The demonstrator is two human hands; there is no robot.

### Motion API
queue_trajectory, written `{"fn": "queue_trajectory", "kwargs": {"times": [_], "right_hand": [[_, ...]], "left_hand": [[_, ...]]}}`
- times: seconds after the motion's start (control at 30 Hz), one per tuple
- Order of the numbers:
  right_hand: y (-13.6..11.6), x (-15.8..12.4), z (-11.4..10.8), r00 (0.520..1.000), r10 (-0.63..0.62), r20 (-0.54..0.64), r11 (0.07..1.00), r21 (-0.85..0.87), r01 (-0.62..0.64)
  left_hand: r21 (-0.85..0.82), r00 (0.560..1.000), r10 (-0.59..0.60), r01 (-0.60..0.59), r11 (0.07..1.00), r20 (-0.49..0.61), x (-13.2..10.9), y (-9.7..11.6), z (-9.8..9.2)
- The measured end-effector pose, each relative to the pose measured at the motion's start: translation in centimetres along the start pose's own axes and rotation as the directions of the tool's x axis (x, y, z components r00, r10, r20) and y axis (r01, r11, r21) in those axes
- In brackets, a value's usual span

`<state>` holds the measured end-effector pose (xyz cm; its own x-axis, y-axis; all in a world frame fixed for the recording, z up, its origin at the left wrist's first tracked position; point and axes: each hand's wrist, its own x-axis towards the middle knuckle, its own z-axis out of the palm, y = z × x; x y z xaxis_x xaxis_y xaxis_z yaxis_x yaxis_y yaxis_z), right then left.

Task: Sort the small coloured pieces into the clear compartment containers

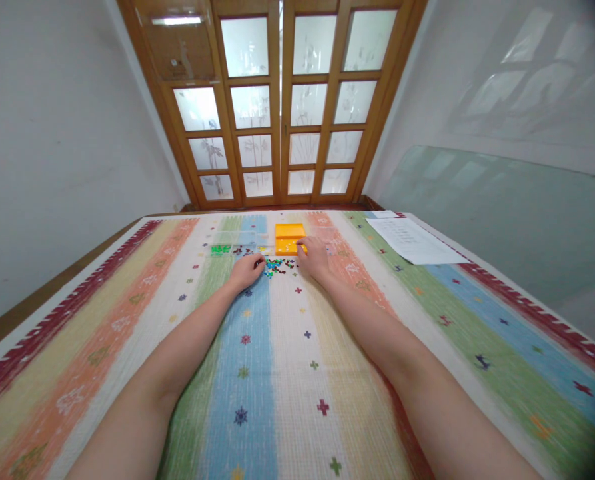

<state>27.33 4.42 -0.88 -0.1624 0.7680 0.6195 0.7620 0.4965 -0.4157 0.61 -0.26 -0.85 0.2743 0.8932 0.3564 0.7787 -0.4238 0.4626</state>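
Loose small pieces (pixel 276 267), mostly blue, green and dark red, lie in a pile on the striped cloth. At the pile's left edge is my left hand (pixel 247 272), its fingers curled together; whatever they pinch is too small to name. An open orange box (pixel 290 231) stands just behind the pile, with small white pieces in its front half. My right hand (pixel 315 257) reaches to the box's front right corner, fingertips bent over that half and drawn together. Anything between them is hidden. Left of the box, a clear compartment case holds green pieces (pixel 220 249), dark red pieces (pixel 242 249) and some yellow ones.
The striped tablecloth (pixel 292 373) covers the long table. White paper sheets (pixel 412 240) lie at the far right. Beyond the table's far edge stands a wooden door (pixel 280 133) with glass panes. A pale green panel (pixel 502 220) leans along the right wall.
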Motion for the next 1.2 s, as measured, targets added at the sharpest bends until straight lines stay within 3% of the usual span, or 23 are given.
{"fn": "queue_trajectory", "kwargs": {"times": [0.1,0.23,0.3,0.4,0.97,1.2], "right_hand": [[-2.3,-0.6,0.4,0.971,-0.192,0.146,0.981,0.042,0.188],[-4.5,-1.3,0.8,0.85,-0.408,0.334,0.912,0.099,0.399],[-4.9,-1.4,0.8,0.799,-0.472,0.373,0.879,0.126,0.461],[-4.8,-1.5,0.6,0.766,-0.511,0.389,0.857,0.166,0.488],[-4.5,-1.5,0.9,0.753,-0.525,0.397,0.85,0.211,0.482],[-3.6,-1.4,1.5,0.803,-0.513,0.303,0.858,0.156,0.49]], "left_hand": [[0.005,1.0,0.007,-0.007,1.0,-0.01,0.1,-0.2,0.0],[0.01,1.0,0.003,-0.003,1.0,-0.009,0.1,-0.2,-0.3],[0.008,1.0,-0.01,0.01,1.0,-0.004,0.1,-0.2,-0.4],[0.004,1.0,-0.019,0.019,1.0,-0.007,0.1,-0.2,-0.4],[-0.002,1.0,-0.009,0.009,1.0,-0.016,0.1,-0.4,-0.2],[0.005,1.0,-0.003,0.003,1.0,-0.003,0.1,-0.6,-0.2]]}}
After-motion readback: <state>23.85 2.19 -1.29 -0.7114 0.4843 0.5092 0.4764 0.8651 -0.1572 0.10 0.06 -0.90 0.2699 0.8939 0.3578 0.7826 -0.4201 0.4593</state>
